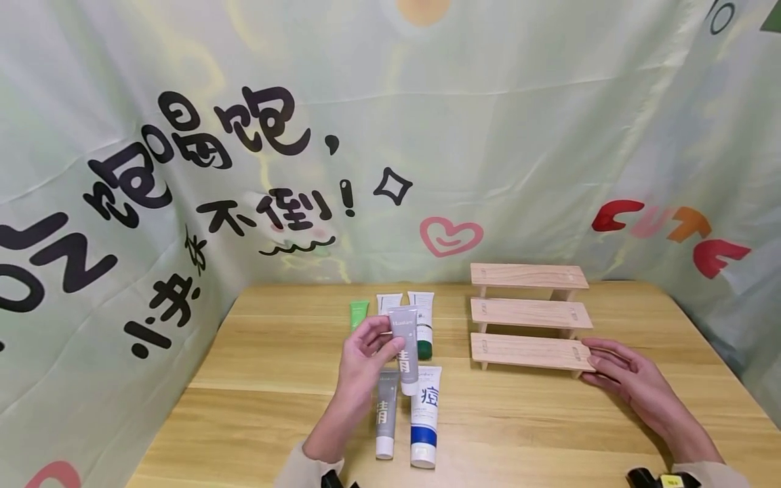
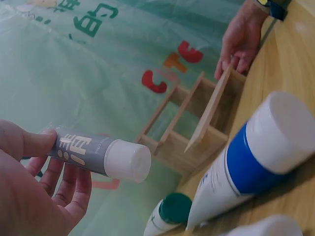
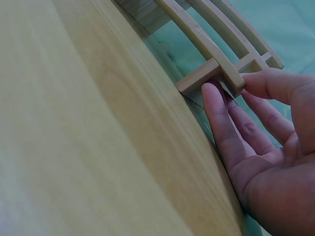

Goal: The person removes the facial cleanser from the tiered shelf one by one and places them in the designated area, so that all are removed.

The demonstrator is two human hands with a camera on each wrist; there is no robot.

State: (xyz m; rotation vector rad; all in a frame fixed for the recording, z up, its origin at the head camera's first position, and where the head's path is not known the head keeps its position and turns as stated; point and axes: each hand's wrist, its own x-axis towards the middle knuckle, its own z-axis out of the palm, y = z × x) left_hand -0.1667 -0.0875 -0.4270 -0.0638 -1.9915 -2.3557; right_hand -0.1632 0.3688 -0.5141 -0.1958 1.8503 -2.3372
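Observation:
My left hand pinches a small grey squeeze tube with a white cap, held cap down above the table. In the left wrist view the same grey tube sits between thumb and fingers, its cap pointing away from the palm. At the right, my right hand grips the end of the lowest step of a three-tier wooden display stand. The right wrist view has the right hand with digits above and below the board end. The stand rests on the table.
Beneath my left hand lie another grey tube and a white tube with a blue band. Behind are a green tube, a white tube and a green-capped white tube. A printed cloth hangs behind the table.

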